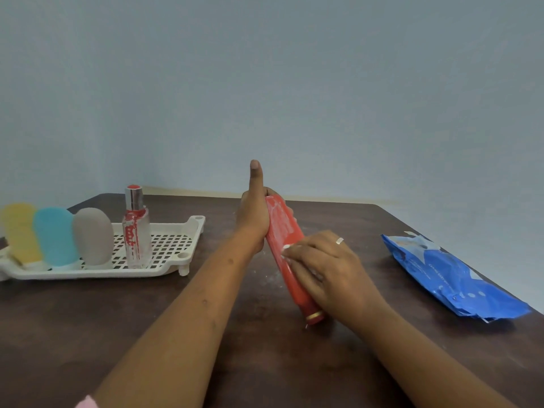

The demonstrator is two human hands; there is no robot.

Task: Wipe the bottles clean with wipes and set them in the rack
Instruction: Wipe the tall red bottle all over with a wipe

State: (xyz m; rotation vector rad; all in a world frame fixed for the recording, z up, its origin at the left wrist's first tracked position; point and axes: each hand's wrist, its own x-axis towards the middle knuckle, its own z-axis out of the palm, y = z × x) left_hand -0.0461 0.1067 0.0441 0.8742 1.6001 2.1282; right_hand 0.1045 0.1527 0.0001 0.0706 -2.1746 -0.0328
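Here left grip [253, 222] clasps red tube [287, 254], right grip [326, 269] pinches wipe [287, 247] against it.

cam=head, sole view | from=above near edge of the dark brown table [88, 334] | facing=forward, slightly down, blue-grey wall [294, 83] filling upper half | range=close, wide-angle, both forearms [182, 319] entering from bottom

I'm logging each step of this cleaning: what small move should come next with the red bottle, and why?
Probably slide the right hand and its wipe up the red bottle toward the left hand: the upper part looks whitish, the lower part plain red. The rack can wait.
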